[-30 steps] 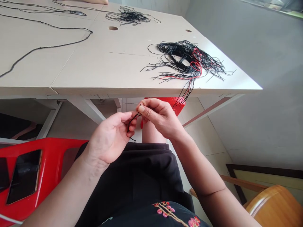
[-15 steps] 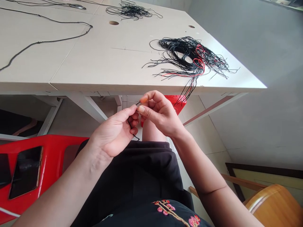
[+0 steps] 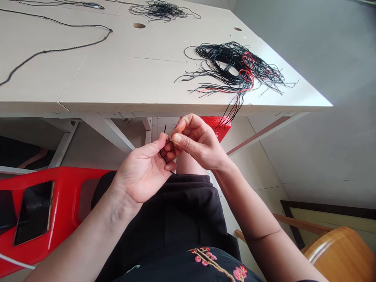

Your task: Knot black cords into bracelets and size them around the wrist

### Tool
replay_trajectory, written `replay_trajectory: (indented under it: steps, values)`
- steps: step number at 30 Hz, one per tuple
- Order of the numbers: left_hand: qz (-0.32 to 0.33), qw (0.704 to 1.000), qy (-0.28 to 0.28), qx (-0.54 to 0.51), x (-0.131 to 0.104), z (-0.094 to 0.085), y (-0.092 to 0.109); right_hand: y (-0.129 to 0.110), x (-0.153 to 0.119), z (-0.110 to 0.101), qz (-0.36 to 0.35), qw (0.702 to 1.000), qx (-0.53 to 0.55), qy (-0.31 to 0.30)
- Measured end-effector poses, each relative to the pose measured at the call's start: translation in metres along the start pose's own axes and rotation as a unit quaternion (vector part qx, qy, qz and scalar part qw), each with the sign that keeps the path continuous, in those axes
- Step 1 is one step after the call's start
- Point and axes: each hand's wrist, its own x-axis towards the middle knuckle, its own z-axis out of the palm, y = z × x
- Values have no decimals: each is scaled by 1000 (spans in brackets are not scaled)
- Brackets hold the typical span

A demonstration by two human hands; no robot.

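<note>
We record a pale table [image 3: 108, 84] as the largest item, its front edge crossing above the dark-clothed lap [image 3: 176, 211]; the gap between that edge and the lap gives both hands room to move. A red stool [image 3: 67, 188] stands at the left, below the front edge. Toward the table's front right corner lies a black-and-red thread bundle [image 3: 226, 55], probably set there for easy reach; several ends hang over the front edge. A smaller thread heap [image 3: 163, 9] lies near the far edge, and a long cord [image 3: 44, 51] crosses the left part. The left hand [image 3: 147, 166], palm up, pinches a short black cord [image 3: 163, 156] between thumb and forefinger, presumably to steady it. Just beside, the right hand [image 3: 198, 141] pinches a thin part of it. One end stands up past the left thumb; the other trails below the curled fingers toward the lap; contact there we cannot tell.
</note>
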Motion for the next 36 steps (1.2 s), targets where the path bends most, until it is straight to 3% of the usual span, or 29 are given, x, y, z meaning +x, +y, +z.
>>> replay_trajectory:
  steps: [8, 18, 25, 27, 30, 32, 36]
  values:
    - [78, 991, -40, 99, 11, -8, -8, 2, 1, -5, 8, 999, -31, -7]
    - [59, 984, -47, 162, 0, -6, -2, -1, 2, -1, -28, 995, -75, 55]
    - [118, 981, -44, 148, 0, -5, 6, -8, -3, -3, -54, 993, -102, -9]
    - [124, 979, -42, 158, 2, -6, 7, -13, -6, -1, -58, 979, -197, -7]
    - [141, 974, -16, 176, 4, -8, 5, -22, -8, 5, -87, 916, -391, 10]
    - [155, 972, -1, 176, 5, -9, 3, -26, -9, 8, -97, 881, -463, 6]
    - [159, 974, -8, 160, 5, -10, -2, -23, -9, 5, -106, 894, -435, -25]
